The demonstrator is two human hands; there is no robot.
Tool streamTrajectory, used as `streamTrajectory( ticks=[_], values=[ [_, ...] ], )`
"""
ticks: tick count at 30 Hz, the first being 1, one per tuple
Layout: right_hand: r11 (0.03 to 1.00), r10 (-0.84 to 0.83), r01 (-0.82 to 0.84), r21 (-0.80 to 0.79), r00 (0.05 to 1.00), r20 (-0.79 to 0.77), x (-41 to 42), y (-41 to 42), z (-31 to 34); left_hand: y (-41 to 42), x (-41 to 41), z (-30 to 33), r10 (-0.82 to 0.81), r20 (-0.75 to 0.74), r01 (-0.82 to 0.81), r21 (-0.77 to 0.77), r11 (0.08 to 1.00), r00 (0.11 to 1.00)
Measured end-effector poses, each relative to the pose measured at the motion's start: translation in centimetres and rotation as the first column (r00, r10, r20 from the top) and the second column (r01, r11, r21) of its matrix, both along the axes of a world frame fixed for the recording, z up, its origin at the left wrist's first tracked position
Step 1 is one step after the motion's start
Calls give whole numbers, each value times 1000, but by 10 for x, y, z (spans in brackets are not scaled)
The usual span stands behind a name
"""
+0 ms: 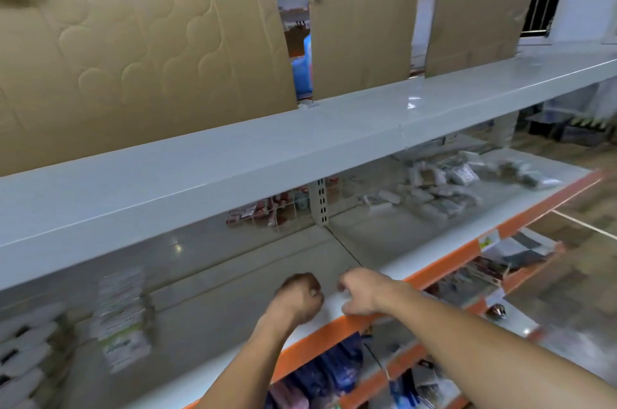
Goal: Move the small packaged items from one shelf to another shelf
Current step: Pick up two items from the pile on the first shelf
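— What is nearest the orange-edged white middle shelf?

— Both bare hands, over its front lip. The left hand is curled into a fist above the board; nothing shows inside it, though the palm faces away. The right hand has its fingers bent down at the edge, and blur hides whether they pinch anything.

— And the goods?

— Left on that shelf, a smeared stack of white-and-green flat packets, with white rounded packs cut off by the frame. Far right on it lies the heap of small grey-and-white wrapped packets, labels unreadable.

— Farther back?

— Red packages behind the wire back panel, half hidden. Above, brown cardboard sheets stand on the grey top shelf, screening a blue container.
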State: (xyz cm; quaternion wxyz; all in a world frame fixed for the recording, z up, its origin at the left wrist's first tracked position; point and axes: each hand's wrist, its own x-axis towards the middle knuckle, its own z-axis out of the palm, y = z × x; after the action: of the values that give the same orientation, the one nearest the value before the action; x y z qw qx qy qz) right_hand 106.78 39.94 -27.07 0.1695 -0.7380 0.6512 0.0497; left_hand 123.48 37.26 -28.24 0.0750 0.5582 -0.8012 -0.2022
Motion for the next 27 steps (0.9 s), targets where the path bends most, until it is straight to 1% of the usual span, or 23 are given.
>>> streamTrajectory(
  ticks=[4,9,14,20,24,27],
  values=[
    [1000,-19,19,5,1000,0,-56,3,3,0,-55,5,-45,3,45,29,999,999],
    [998,-61,61,5,998,10,-116,9,5,0,-113,9,-77,11,77,-14,997,997],
    [990,-138,141,-19,985,105,-162,18,-2,-1,-166,3,-107,-5,107,-18,994,994],
    [970,-219,234,-62,957,189,-210,25,-14,-3,-222,-5,-185,1,185,53,981,983],
    [954,-266,287,-82,943,201,-247,20,-18,-21,-261,-7,-231,27,229,65,971,973],
    [945,-297,317,-80,934,199,-279,8,-24,-42,-291,-11,-239,-8,239,68,969,971]
  ],
)
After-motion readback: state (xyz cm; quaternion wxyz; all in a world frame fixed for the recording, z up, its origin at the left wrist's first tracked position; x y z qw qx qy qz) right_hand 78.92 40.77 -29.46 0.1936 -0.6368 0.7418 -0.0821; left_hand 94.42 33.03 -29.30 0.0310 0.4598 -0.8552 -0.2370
